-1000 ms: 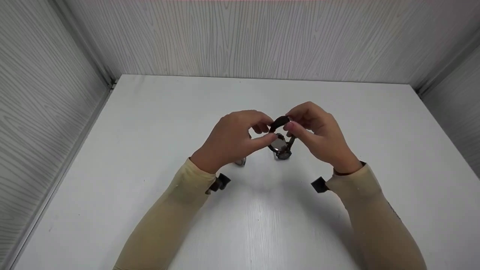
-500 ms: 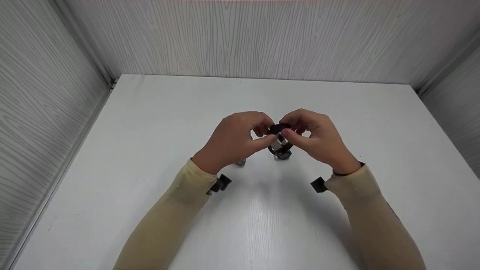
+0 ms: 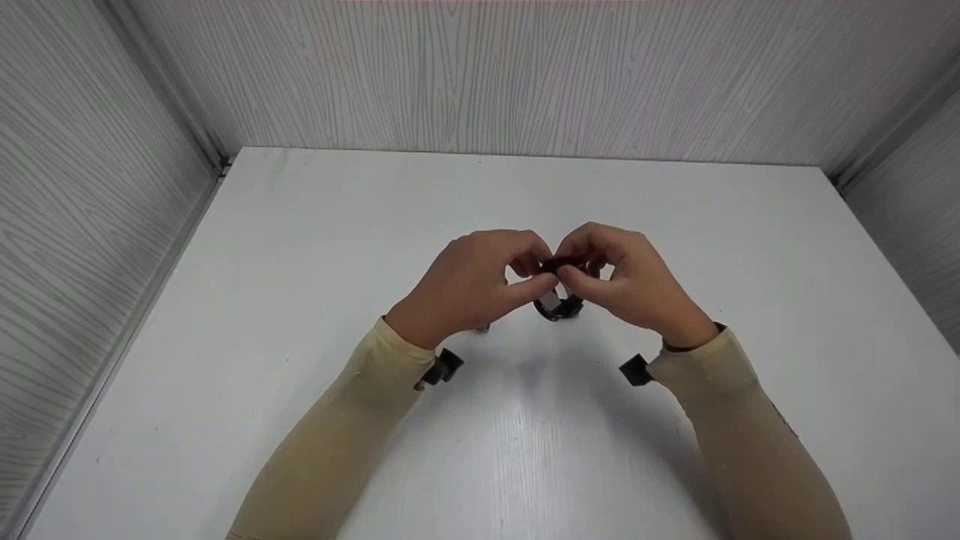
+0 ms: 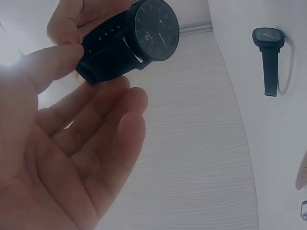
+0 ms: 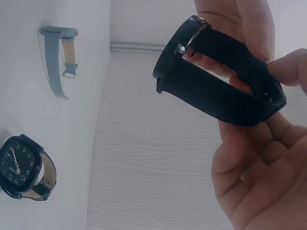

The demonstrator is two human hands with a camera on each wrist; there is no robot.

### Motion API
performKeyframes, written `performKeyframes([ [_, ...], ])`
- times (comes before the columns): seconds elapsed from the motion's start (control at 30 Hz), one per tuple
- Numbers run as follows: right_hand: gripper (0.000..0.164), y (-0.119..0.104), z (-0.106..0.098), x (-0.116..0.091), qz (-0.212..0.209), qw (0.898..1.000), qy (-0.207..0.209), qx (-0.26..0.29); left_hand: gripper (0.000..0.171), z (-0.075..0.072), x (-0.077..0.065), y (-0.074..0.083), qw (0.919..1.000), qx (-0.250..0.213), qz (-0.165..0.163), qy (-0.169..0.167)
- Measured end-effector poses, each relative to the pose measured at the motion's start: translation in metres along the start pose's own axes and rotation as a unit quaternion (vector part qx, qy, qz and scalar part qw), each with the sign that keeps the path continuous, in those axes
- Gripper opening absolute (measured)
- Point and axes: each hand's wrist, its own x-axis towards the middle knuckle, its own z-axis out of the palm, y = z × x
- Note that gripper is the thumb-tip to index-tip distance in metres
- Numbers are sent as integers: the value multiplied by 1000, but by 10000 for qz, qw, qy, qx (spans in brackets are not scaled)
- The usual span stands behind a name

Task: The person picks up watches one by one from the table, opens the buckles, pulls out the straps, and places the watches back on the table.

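Both hands hold a black wristwatch [image 3: 561, 264] above the white table, its strap bent round into a loop. My left hand [image 3: 480, 274] pinches the strap between thumb and fingers. From the other side my right hand [image 3: 634, 277] pinches it too, thumb tips close together in the head view. The round black dial [image 4: 158, 31] faces away from the hands in the left wrist view. Near the right thumb shows the buckle end of the strap [image 5: 276, 98]. How far the strap is through the buckle I cannot tell.
On the table [image 3: 360, 195] lie other watches. One has a dark squarish case [image 5: 19, 163]; another shows a light blue-grey strap [image 5: 53, 62]. The left wrist view shows a dark-strapped watch [image 4: 269, 62]. Pale wood-grain panels [image 3: 480, 75] enclose the back and sides.
My right hand has moved left and slightly down, closer to the left hand. The held watch has sunk a little, and its strap loop has turned, overlapping the watch behind it.
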Motion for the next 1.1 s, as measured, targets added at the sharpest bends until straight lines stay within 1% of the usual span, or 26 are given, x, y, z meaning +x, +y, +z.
performKeyframes([
  [0.1, 8, 1, 0, 0, -44, 10000, 23, -33, 14, 0, 0, 0, 9999, -109, 18, 10],
  [0.23, 10, 2, 0, 0, -32, 10000, 44, -1, 10, 1, 1, -1, 9997, -228, -44, -14],
  [0.3, 11, 3, 0, -1, -22, 10000, 32, 26, 10, 1, 1, 0, 9997, -216, -62, -6],
  [0.43, 13, 2, -1, 0, 0, 10000, -35, 0, 14, -1, 0, 1, 9999, -90, 36, 112],
  [0.57, 14, 2, 0, 0, 76, 9999, -71, -88, 14, 0, 0, 0, 9997, -39, 80, 230],
  [0.8, 10, 2, 0, 1, 52, 10000, -29, -29, 13, 1, 1, -3, 9997, -52, 102, 230],
  [1.1, 9, 2, 0, 1, -38, 9999, -21, -96, 18, 1, 0, -1, 9995, -224, -175, 108],
])
